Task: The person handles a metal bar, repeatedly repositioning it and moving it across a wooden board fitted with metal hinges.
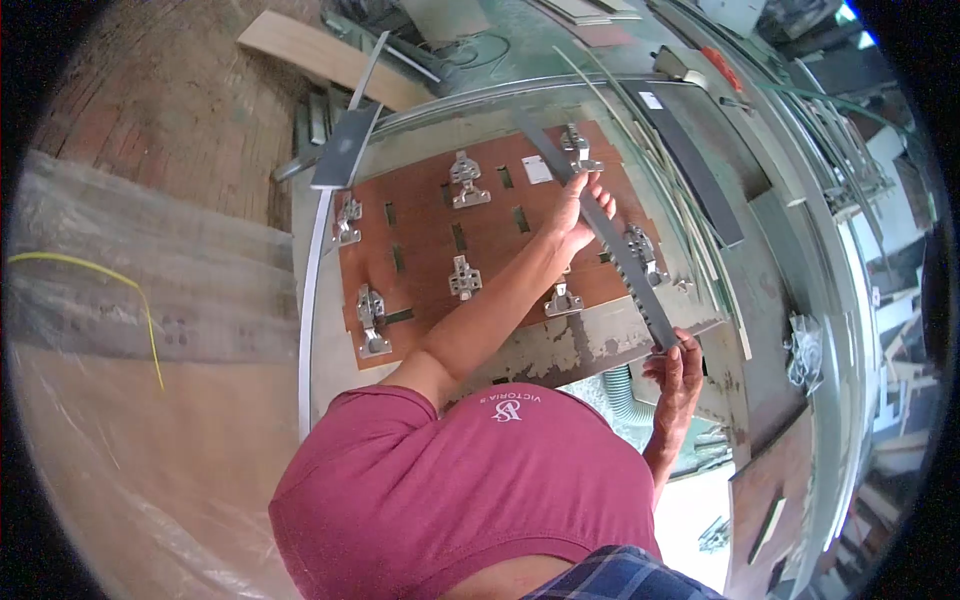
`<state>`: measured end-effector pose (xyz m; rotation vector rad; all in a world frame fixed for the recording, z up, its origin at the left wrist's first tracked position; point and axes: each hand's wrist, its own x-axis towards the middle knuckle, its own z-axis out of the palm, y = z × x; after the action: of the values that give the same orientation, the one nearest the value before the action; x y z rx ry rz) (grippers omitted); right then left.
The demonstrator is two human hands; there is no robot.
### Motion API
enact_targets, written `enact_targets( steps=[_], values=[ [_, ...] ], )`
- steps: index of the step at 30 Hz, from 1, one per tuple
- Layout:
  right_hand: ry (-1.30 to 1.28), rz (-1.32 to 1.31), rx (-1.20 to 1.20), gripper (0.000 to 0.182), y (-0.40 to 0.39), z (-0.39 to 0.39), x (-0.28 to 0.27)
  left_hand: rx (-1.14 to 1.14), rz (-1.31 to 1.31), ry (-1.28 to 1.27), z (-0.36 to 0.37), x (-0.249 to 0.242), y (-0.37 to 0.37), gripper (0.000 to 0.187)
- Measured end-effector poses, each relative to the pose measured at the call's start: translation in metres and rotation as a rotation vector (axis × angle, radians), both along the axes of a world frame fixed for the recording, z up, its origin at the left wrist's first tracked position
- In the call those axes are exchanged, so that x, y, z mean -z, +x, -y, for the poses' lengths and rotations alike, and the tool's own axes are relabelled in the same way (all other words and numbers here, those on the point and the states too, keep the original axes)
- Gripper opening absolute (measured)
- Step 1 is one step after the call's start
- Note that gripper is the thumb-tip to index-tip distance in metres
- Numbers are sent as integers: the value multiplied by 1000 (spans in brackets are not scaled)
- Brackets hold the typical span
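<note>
A long, narrow grey strip (630, 272) slants across the right part of a brown board (425, 215), with a row of small dark marks along its near half. My left hand (572, 222) is closed around the strip's middle. At its near end, by the board's front right, my right hand (677, 370) pinches it between thumb and fingers. Several metal hinges lie on the board, among them one hinge (466, 180) at the back, one hinge (465, 278) in the middle and one hinge (371, 320) at the front left. Dark slots are cut between them.
A white label (537, 170) lies on the board. Long thin strips (690, 205) and a dark panel (685, 150) lie to the right. A pale rail (311, 300) with a grey plate (346, 150) borders the left. Plastic-wrapped material (160, 400) stands further left. A flexible hose (622, 398) hangs below.
</note>
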<state>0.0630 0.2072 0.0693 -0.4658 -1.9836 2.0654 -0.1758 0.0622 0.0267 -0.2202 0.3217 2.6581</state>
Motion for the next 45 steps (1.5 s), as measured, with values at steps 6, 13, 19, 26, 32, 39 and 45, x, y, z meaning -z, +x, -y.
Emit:
enact_targets(
  steps=[6,13,19,26,32,39,45],
  values=[
    [-3,10,-84,41,-12,8,-3,-145,81,-4,37,14,15,19],
    [13,33,-137,40,-21,14,2,-212,184,1,51,30,11,20],
    [82,26,-129,39,-22,15,4,-215,34,10,56,29,15,22],
    [119,83,-143,46,-24,22,4,-273,183,74,60,48,14,23],
    [76,77,-214,44,-35,26,1,-392,109,23,84,11,26,24],
    [71,24,-451,35,-65,56,-6,-574,27,-23,156,22,31,26],
    [35,15,-650,39,-79,84,-12,-639,33,-79,202,60,36,24]
  ],
)
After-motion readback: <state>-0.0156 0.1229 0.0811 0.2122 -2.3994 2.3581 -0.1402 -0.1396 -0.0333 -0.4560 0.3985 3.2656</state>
